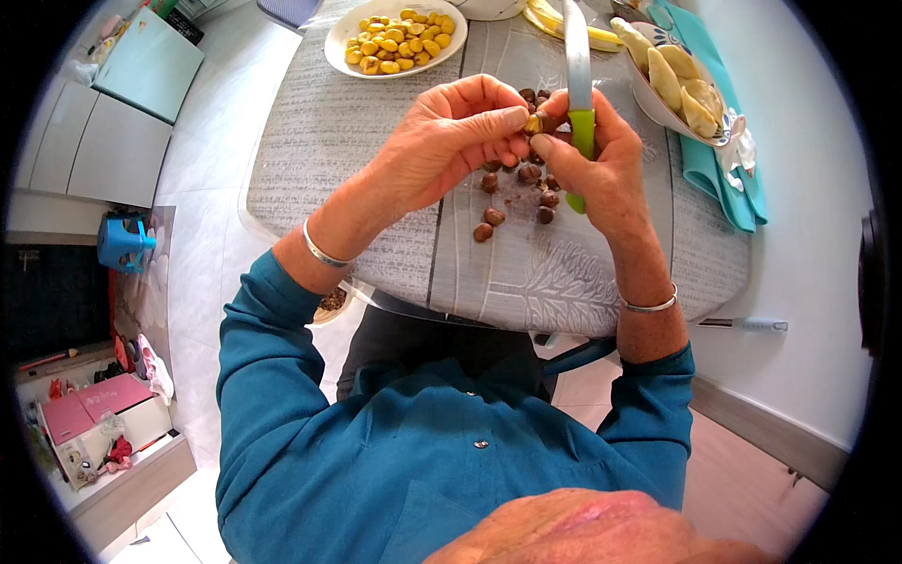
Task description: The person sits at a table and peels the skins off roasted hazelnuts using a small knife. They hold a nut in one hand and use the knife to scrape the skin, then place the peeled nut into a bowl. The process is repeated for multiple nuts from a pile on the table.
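Passable along the left side of the counter (pixel 315 141), nearer than the white plate (pixel 336 45), but obstructed midway by scattered brown nuts (pixel 529 175), just right of them by the green-handled knife (pixel 580 94), and farther right by the filled bowl (pixel 661 111) and teal cloth (pixel 707 175).

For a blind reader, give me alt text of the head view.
A person's left hand and right hand hold a small yellow nut, the right also gripping a green-handled knife. Brown nuts lie below on a grey table, with a plate of yellow nuts and a patterned bowl of pale food beyond.
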The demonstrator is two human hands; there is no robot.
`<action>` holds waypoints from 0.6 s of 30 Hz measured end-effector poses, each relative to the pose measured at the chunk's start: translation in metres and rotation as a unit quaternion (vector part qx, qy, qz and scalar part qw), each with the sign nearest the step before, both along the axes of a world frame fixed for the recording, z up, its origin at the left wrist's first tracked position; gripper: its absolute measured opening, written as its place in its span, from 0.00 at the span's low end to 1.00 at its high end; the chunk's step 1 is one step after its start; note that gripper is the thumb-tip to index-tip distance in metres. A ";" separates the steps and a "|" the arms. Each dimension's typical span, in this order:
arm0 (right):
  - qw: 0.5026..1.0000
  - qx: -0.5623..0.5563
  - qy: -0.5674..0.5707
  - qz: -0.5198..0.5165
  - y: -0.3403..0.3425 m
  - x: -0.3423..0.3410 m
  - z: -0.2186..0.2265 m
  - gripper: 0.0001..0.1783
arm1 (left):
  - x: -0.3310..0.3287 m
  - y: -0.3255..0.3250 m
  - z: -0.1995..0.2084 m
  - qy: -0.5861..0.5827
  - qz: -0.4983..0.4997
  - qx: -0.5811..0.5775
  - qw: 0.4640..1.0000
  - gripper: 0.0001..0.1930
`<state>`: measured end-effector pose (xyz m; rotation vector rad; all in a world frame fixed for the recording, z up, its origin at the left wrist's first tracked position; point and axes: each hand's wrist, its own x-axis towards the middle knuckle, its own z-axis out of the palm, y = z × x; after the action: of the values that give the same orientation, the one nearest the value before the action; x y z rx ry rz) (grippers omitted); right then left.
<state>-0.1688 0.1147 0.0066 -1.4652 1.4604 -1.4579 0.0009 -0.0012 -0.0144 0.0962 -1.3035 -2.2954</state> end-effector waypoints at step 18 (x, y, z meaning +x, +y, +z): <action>0.999 -0.006 0.011 0.031 0.000 -0.013 0.005 0.16 | -0.004 0.005 -0.002 -0.081 0.050 -0.142 0.985 0.17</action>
<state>-0.1815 0.1152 0.0120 -1.5255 1.4089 -1.4201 -0.0029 0.0041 -0.0165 0.2486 -1.6554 -2.0314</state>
